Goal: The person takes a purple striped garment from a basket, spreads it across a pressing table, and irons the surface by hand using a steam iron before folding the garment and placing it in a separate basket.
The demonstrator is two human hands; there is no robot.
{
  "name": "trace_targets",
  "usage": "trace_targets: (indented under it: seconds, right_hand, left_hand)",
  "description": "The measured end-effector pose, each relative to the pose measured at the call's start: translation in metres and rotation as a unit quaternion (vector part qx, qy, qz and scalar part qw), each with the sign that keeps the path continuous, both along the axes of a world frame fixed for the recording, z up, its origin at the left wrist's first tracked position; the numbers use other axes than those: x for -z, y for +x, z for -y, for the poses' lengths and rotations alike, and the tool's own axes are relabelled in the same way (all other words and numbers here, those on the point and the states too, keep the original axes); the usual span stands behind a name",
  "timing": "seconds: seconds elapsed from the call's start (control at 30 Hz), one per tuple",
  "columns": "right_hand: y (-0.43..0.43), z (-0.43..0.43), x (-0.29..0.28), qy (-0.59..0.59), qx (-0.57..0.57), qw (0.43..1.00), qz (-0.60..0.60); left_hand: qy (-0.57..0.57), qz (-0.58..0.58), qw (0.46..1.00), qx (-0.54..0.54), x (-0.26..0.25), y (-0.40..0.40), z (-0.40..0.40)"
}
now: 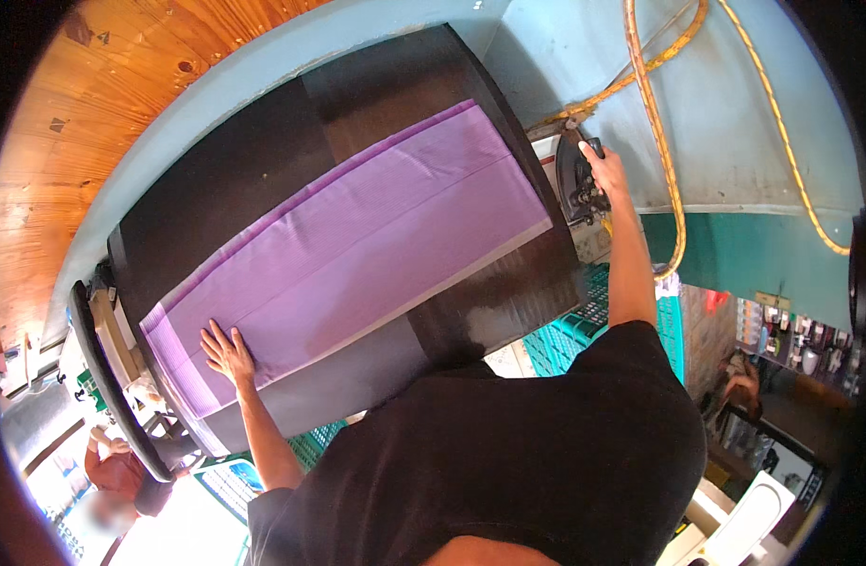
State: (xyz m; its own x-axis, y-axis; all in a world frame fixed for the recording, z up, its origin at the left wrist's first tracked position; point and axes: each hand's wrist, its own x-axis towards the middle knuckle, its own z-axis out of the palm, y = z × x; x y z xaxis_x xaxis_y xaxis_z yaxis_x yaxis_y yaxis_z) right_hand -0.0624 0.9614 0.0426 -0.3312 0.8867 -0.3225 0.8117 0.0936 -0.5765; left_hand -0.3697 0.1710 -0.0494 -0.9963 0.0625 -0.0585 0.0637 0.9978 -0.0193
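Observation:
A long folded purple cloth (376, 240) lies flat across the dark padded ironing table (220, 184), with a few small wrinkles towards its upper right. My left hand (227, 354) rests palm down, fingers spread, on the cloth's lower left part. Off the table's right end, my right hand (606, 170) is closed around the handle of an iron (573, 173). The iron sits beside the table over a light support, away from the cloth. A yellow-wrapped cord or hose joins it at the top.
Yellow-wrapped hoses (656, 127) hang by the blue wall at the right. Green plastic baskets (564, 343) stand beneath the table's near edge. A narrow padded board (114, 389) is at the left end. Beyond it, a person in a red top (118, 467) is at lower left. Bottles fill a shelf (794, 364) at right.

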Motion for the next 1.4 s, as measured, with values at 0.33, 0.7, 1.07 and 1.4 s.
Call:
trace_targets:
  seconds: [0.33,0.7,1.07,1.4]
  right_hand:
    - [-0.019,0.025,0.013,0.408,-0.108,0.883,0.205]
    - [-0.06,0.103,0.055,-0.058,-0.231,0.971,0.001]
    - [-0.157,0.255,-0.125,-0.285,-0.372,0.863,-0.188]
    - [-0.203,0.46,-0.057,-0.043,-0.618,0.782,-0.067]
  left_hand:
    - [0.039,-0.055,0.998,0.007,-0.032,0.014,-0.041]
    - [0.361,-0.031,0.924,0.125,-0.084,0.075,-0.237]
    - [0.643,0.227,0.727,-0.08,-0.101,0.12,-0.198]
    - [0.799,0.265,0.458,-0.286,-0.057,0.115,-0.161]
